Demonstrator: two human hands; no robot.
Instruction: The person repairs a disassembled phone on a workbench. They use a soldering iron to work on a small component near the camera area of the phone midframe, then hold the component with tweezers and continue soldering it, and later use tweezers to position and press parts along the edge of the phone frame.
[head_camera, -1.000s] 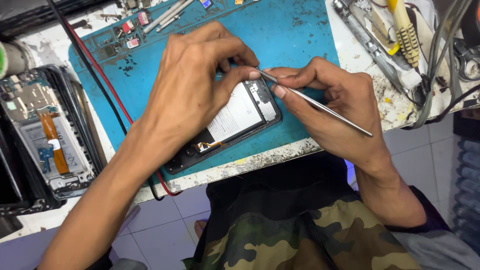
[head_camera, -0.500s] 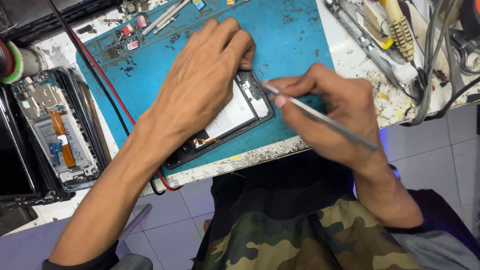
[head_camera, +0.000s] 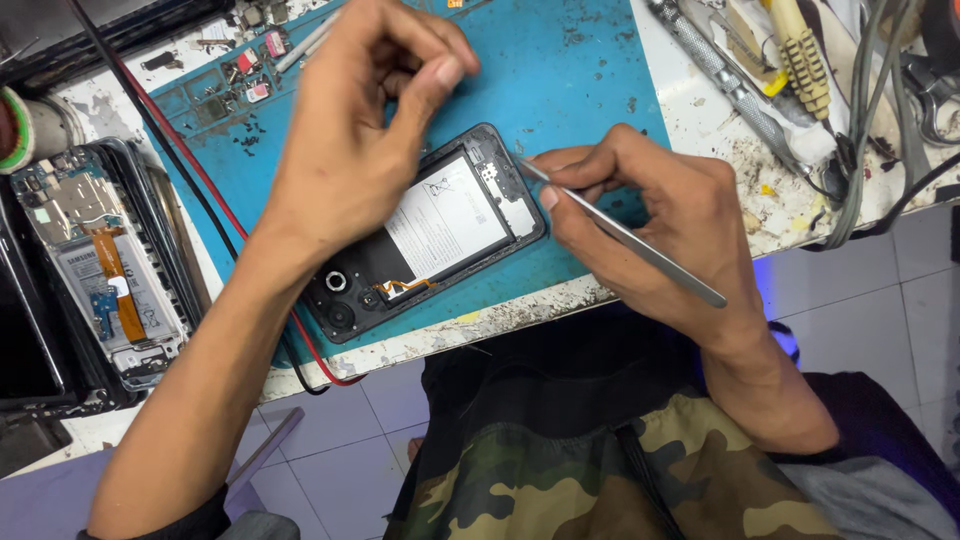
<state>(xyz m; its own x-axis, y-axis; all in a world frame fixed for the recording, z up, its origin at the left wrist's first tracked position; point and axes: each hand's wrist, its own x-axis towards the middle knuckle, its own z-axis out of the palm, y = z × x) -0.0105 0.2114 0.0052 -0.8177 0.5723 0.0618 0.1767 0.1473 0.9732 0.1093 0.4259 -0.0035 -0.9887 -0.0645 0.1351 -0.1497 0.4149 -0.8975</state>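
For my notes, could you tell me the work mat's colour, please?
Blue mat, head view.

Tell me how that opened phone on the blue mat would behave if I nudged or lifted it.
The opened phone lies flat on the blue mat, so it would likely slide, not roll or tip. Its black frame looks stiff. With the back off, the thin orange flex cable and battery sit exposed, probably fragile.
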